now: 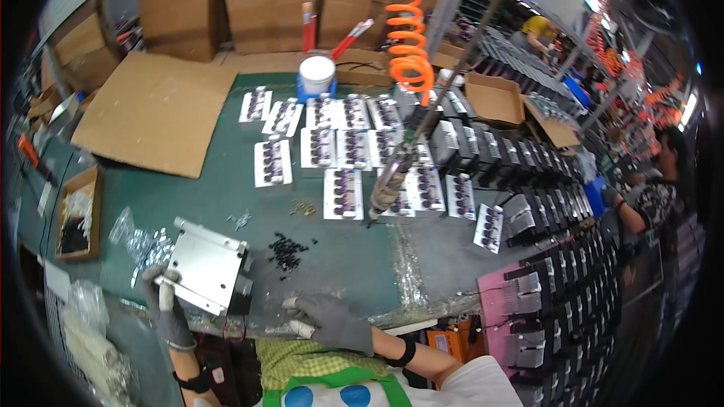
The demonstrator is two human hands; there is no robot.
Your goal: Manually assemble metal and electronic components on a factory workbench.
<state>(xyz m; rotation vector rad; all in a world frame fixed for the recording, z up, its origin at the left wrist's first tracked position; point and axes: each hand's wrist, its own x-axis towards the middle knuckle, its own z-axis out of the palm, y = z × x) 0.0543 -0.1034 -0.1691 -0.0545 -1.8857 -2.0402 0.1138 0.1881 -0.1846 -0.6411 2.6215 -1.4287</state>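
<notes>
A silver metal housing (204, 267) with dark sides lies tilted near the front edge of the bench, left of centre. My left hand (167, 303), in a grey glove with pale fingertips, is closed on its left edge. My right hand (329, 319), gloved alike, is at the bench's front edge, fingers stretched leftward and thumb apart, with nothing visible in it. Beyond it lies a pile of small black parts (286, 253). Brass-coloured pieces (303, 208) and small silver pieces (240, 220) lie farther back. Shiny hardware in clear plastic (147, 245) sits beside the housing.
White boards with dark round components (343, 194) stand in rows. An air screwdriver (388, 185) hangs below an orange coiled hose (408, 22). Finned black units (520, 154) line the right. Cardboard (154, 113), a parts box (79, 215) and a white tub (317, 74) surround the bench. A co-worker (652, 192) is at right.
</notes>
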